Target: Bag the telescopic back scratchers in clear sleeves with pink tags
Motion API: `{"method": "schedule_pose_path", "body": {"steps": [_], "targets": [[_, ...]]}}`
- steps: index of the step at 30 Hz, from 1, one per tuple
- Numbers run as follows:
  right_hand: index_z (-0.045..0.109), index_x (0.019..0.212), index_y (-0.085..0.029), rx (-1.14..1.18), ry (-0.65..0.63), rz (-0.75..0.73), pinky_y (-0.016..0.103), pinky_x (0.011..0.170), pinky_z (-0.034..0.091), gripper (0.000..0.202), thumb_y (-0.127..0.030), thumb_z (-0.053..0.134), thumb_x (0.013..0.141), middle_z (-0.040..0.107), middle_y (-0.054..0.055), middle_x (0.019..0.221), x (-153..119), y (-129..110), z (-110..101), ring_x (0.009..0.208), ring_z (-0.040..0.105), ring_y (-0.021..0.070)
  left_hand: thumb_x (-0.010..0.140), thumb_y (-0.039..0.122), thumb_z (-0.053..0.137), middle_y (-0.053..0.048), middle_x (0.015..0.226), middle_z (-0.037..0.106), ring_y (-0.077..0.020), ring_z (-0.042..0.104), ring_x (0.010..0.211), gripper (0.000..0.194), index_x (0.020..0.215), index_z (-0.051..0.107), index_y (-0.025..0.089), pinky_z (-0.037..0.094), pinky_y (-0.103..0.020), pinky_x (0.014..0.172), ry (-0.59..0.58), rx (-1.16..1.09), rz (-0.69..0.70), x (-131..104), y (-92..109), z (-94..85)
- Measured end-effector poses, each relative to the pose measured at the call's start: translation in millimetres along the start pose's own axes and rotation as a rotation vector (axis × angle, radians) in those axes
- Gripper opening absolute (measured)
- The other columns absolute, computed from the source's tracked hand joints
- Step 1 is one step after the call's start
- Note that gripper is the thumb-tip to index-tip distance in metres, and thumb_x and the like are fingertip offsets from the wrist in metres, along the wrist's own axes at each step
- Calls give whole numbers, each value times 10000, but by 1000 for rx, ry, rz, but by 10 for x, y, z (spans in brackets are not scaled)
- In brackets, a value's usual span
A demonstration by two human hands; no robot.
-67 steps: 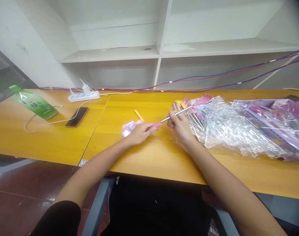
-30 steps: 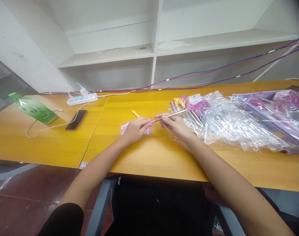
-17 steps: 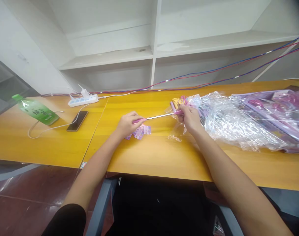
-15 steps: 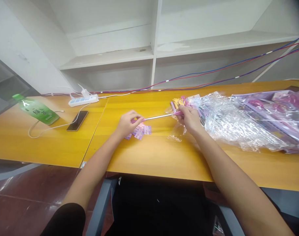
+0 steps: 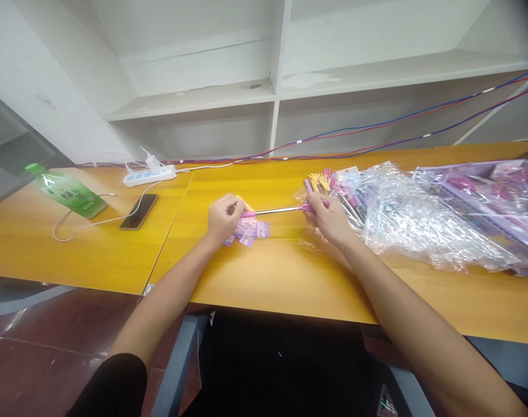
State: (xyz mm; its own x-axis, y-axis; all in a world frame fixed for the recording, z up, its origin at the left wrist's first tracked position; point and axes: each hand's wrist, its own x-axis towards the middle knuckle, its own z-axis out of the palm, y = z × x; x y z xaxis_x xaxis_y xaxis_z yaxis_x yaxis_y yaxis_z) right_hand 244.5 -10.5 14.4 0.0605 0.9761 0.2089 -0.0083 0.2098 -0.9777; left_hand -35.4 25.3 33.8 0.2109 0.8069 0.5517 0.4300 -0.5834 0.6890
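A back scratcher [image 5: 277,211] with a thin metal rod and pink ends stretches between my hands, just above the table. My left hand [image 5: 224,219] is closed on its left pink end, while my right hand [image 5: 327,217] pinches the pink part at the right. Beneath the left end lie several small purple and pink printed cards [image 5: 248,233]. A bit of yellow shows behind my left fingers; I cannot make out what it is. Just beyond my right hand rests a pile of more back scratchers [image 5: 322,180], with yellow and pink claw-shaped heads.
Clear plastic wrappers [image 5: 411,214] cover the right side, beside a purple box [image 5: 476,202] of pink items. On the left are a green bottle [image 5: 70,194], a phone [image 5: 139,211] and a white power strip [image 5: 149,175]. White shelves [image 5: 194,104] rise behind the wooden table [image 5: 281,272].
My right hand has shifted slightly left and down, and the exposed rod between my hands looks shorter. More of the left pink end shows. The view has moved a little.
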Motion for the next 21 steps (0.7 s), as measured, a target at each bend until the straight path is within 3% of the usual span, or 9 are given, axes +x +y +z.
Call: {"method": "schedule_pose_path", "body": {"steps": [10,12,14,17,19,21], "targets": [[545,759,-231,-5,-70,26,231,430,193,637,-841,648,910,332,-92,514,-85,38,206,442,257,79,1016,282,582,-18,754,692,-107,514,610,327,748,735,172,413,-258,648,1,76,71,-106,55,142],[559,759,-226,-89,-47,-22,246,457,228,616,-807,609,958,347,-83,522,-79,-28,151,461,286,90,1033,301,589,-26,796,714,-116,560,661,303,796,726,169,434,-255,681,-92,123,126,-102,32,142],[587,768,-217,-244,-71,-110,264,521,317,568,-724,570,1023,425,-53,554,-64,-140,47,510,369,109,1053,347,609,-38,889,749,-137,640,771,247,938,739,170,461,-257,733,-276,218,227,-98,21,148],[678,856,-201,-501,-296,-159,291,688,440,461,-579,535,1076,650,17,730,-65,-341,-88,675,559,153,1097,342,565,-58,1017,770,-177,698,886,233,1157,718,177,475,-280,748,-495,493,358,-102,55,183],[724,967,-195,-675,-490,-117,298,753,456,363,-457,504,1089,744,48,885,-109,-453,-82,781,636,177,1100,230,510,-85,1051,764,-212,709,921,216,1161,706,163,485,-309,753,-545,703,427,-115,114,219],[736,1041,-184,-904,-594,-83,299,749,436,291,-330,487,1074,776,73,959,-193,-524,25,811,664,191,1075,157,487,-116,1054,757,-250,719,959,222,1104,706,142,507,-342,778,-569,834,488,-137,194,256]]}}
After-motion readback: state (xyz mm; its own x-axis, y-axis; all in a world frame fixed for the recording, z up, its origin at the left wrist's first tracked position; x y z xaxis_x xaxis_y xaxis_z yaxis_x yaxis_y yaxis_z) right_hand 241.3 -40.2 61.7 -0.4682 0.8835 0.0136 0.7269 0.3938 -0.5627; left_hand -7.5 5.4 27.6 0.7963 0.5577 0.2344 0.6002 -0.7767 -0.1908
